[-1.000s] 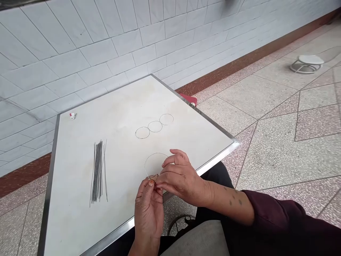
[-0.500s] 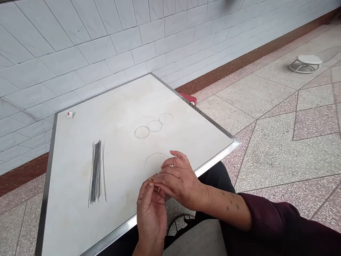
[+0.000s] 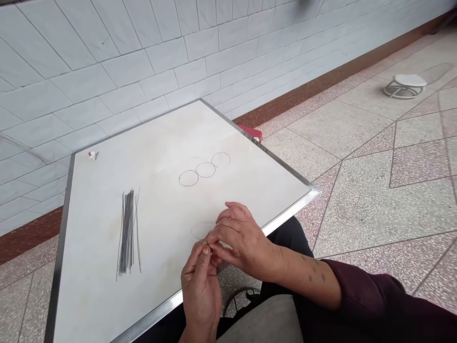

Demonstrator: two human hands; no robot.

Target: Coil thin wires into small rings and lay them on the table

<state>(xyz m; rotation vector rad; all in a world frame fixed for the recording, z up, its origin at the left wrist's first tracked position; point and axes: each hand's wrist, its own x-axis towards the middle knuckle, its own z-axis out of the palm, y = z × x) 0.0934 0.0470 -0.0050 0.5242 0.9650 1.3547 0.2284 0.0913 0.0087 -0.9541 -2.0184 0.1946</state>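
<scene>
My left hand (image 3: 200, 295) and my right hand (image 3: 243, 236) meet above the near edge of a white board (image 3: 160, 128). Both pinch the joined ends of a thin wire ring (image 3: 202, 230), and my fingers hide that join. The ring looks like a flat, tilted ellipse just left of my right fingers. Further along the board lie several more wire rings (image 3: 205, 169) in a touching row. A bundle of straight thin wires (image 3: 127, 233) lies to the left of my hands. A small white and red object (image 3: 93, 155) sits near the far left corner.
The board has a metal edge (image 3: 157, 309) and rests over my dark-trousered lap. A red object (image 3: 251, 134) shows behind its far edge. White tiled wall, brown skirting and a speckled stone floor surround it. A white round stool (image 3: 405, 85) stands at the far right.
The wire ring has tipped from a nearly round outline to a flat ellipse. My hands have drawn closer together around its join.
</scene>
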